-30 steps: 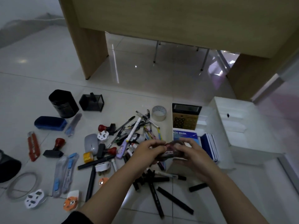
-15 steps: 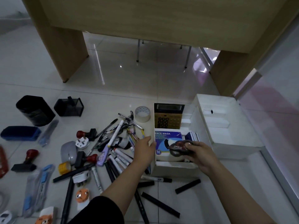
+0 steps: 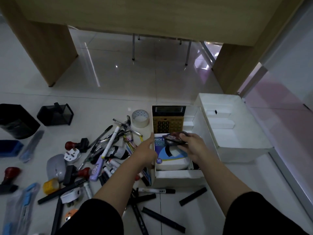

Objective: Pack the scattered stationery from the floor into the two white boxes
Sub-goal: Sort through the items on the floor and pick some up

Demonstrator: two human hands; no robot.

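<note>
Gripping a dark, possibly tape-like packet [image 3: 175, 139] in the right hand [image 3: 191, 146], right above the face-mask carton [image 3: 171, 158] inside the white box [image 3: 177, 178]; left hand [image 3: 145, 151] loose-fingered against its wall.

At frame centre, a dark packet [image 3: 174, 139] is held by the right hand [image 3: 194, 148] over the white box [image 3: 177, 178].

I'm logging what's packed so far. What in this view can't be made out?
- Dark packet in the right hand: label blurred, kind unclear.
- Face mask box: title cut by packet and left hand.
- White box under the right forearm: contents hidden.
- Blue case: cut by left edge.
</note>
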